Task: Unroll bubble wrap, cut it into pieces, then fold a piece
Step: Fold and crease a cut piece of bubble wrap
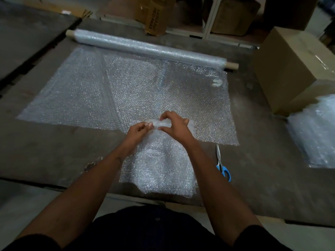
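Note:
A long bubble wrap roll (150, 48) on a cardboard core lies across the far side of the grey table (45, 156). Unrolled sheets of bubble wrap (112, 91) spread flat in front of it. A smaller cut piece (159, 169) lies near the table's front edge, its far end lifted. My left hand (138, 131) and my right hand (175, 126) both pinch that lifted far end, close together above the sheet. Blue-handled scissors (222, 163) rest on the table just right of my right forearm.
A large cardboard box (290, 69) stands at the right of the table. A pile of clear bubble wrap (315, 131) lies in front of it. More cardboard boxes (154, 13) and a white shelf frame (210, 17) stand beyond the far edge.

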